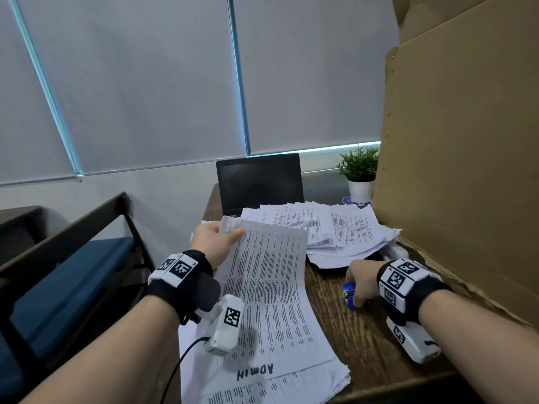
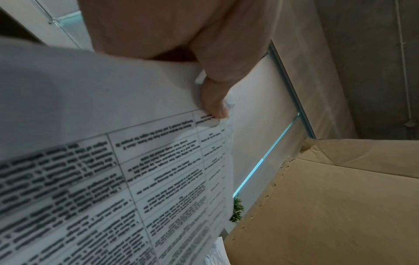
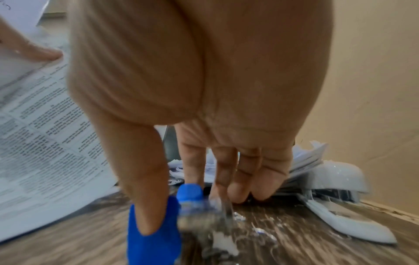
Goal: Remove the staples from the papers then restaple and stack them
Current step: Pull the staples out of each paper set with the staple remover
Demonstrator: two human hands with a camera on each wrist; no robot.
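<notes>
Head view, near to far: printed sheets (image 1: 271,374) lie at the wooden desk's (image 1: 358,339) front edge. Left hand (image 1: 214,242) pinches the lifted set of papers (image 1: 268,275) at its far corner, thumb on top. Right hand (image 1: 363,282) grips a blue staple remover (image 1: 350,294) at the desktop. Beyond: a white stapler (image 3: 340,211) beside fanned paper piles (image 1: 326,228), then a laptop (image 1: 259,182).

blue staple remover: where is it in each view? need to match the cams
Head: blue staple remover lower right, on the wooden table, gripped by the right hand.
Left wrist: not in view.
Right wrist: bottom centre, under the thumb.
Shared landmark: cardboard box, right side in all three views.
</notes>
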